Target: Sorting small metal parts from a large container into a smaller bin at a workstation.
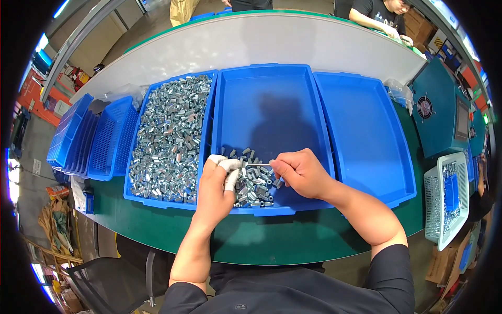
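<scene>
Black shirt point(293, 293), cut off below; left hand point(213, 186) and right hand point(300, 172) clamped on thin rod point(259, 165), both ends hidden

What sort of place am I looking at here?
Probably a factory workshop: small metal parts fill a blue tray, a teal machine stands at the right, and another person is beyond the pale partition.

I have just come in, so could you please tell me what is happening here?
A person's right hand grips a thin grey metal rod, its far end at the white-covered fingers of the left hand; whether those hold a part is unclear. Beneath lie small silvery metal pieces in the shallow blue plastic middle tray; the blue plastic left tray holds many more.
</scene>
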Demonstrator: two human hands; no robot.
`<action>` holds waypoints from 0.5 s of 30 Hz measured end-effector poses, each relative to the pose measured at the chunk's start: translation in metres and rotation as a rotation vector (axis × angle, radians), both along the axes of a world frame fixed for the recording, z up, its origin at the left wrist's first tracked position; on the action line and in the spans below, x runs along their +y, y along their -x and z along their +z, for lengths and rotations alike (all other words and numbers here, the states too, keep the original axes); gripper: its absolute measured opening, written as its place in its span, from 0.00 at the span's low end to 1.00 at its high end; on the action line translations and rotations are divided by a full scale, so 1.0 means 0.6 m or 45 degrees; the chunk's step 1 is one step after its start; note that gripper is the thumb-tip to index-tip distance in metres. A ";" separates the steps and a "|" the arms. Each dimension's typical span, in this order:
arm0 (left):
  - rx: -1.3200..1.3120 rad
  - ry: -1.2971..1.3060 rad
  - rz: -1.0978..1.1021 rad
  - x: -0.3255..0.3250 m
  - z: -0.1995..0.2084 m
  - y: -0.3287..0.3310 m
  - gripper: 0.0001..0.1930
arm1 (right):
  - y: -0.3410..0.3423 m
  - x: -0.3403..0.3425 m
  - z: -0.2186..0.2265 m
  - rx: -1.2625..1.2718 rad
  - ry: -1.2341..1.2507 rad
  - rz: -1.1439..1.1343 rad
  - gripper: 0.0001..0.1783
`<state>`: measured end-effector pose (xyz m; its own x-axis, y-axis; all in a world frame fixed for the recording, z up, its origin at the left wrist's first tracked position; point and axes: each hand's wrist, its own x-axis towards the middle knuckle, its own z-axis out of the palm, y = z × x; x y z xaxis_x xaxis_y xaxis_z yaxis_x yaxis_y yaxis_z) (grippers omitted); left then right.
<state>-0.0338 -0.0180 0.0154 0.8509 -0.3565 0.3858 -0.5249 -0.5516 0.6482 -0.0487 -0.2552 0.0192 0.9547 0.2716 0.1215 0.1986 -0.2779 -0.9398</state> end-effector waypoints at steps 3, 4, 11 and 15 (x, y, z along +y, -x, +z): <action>0.118 0.216 -0.001 0.000 0.001 0.002 0.07 | 0.000 -0.003 -0.004 -0.003 -0.017 -0.007 0.18; 0.368 0.519 0.003 0.003 -0.006 0.006 0.07 | 0.000 -0.003 -0.003 -0.014 0.021 0.016 0.19; 0.760 0.992 -0.133 -0.001 -0.010 0.010 0.10 | 0.000 -0.001 -0.007 -0.147 0.113 0.086 0.17; 0.729 0.817 -0.204 -0.007 -0.011 0.021 0.11 | -0.002 0.001 -0.012 -0.268 0.207 0.156 0.14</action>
<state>-0.0464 -0.0221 0.0087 0.9337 -0.3488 0.0812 -0.0633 0.0625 0.9960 -0.0476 -0.2547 0.0117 0.8719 0.4158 0.2586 0.4259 -0.3836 -0.8194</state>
